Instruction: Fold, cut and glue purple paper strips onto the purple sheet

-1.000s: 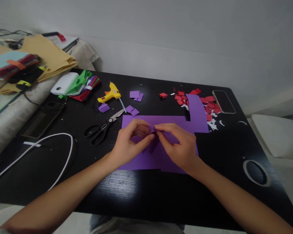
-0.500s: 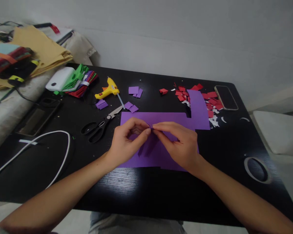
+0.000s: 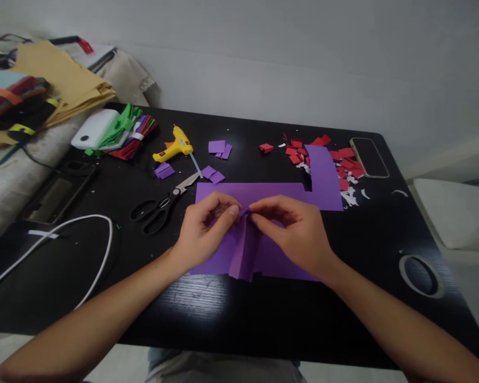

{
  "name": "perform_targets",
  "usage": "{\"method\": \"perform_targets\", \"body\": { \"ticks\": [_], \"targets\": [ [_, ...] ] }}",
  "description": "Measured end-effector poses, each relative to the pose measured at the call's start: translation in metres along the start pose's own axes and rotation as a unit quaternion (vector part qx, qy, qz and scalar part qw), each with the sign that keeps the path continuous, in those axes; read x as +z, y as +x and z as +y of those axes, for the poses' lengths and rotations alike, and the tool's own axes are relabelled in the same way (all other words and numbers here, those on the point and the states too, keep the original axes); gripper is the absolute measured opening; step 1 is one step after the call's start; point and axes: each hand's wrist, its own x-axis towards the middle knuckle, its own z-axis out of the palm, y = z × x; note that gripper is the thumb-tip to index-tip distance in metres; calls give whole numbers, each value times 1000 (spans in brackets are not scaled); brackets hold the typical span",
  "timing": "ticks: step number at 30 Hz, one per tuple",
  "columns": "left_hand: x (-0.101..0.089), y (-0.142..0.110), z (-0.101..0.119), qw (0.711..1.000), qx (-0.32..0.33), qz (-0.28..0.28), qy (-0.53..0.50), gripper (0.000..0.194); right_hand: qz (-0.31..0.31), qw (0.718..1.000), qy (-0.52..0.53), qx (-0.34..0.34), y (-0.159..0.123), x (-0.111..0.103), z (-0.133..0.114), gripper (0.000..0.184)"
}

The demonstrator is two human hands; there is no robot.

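Note:
A folded strip of purple paper [image 3: 245, 252] hangs between my hands, its creased length pointing down toward me. My right hand [image 3: 297, 229] pinches its upper end between thumb and fingers. On the other side my left hand [image 3: 205, 231] is closed, with thumb and forefinger at the strip's upper left edge; its other fingers are partly hidden. Beneath both hands lie larger sheets of purple paper [image 3: 219, 260] on the black table [image 3: 263, 319]. Another purple piece [image 3: 325, 181] reaches off to the right. Black-handled scissors [image 3: 162, 207] rest left of the sheets.
A yellow glue gun [image 3: 175, 148] lies behind the scissors, near small purple paper squares [image 3: 216, 147]. Red paper pieces [image 3: 345, 165] and a phone [image 3: 369, 158] sit at the back right. A roll of tape [image 3: 421, 276] is at right, a white cable [image 3: 109, 244] at left.
The purple strip has turned from nearly edge-on to hanging lengthwise toward me, its folded faces showing. Both hands stay close together over the sheets. The view has shifted slightly.

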Motion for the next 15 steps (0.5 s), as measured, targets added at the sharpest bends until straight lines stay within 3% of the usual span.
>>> {"method": "perform_targets", "body": {
  "ticks": [6,15],
  "targets": [
    [-5,2,-2,990,117,-23,76,9,-81,981,126,124,11,-10,1,16],
    [-1,-1,-2,990,106,-10,94,6,-85,980,135,123,11,-11,2,18]
  ]
}}
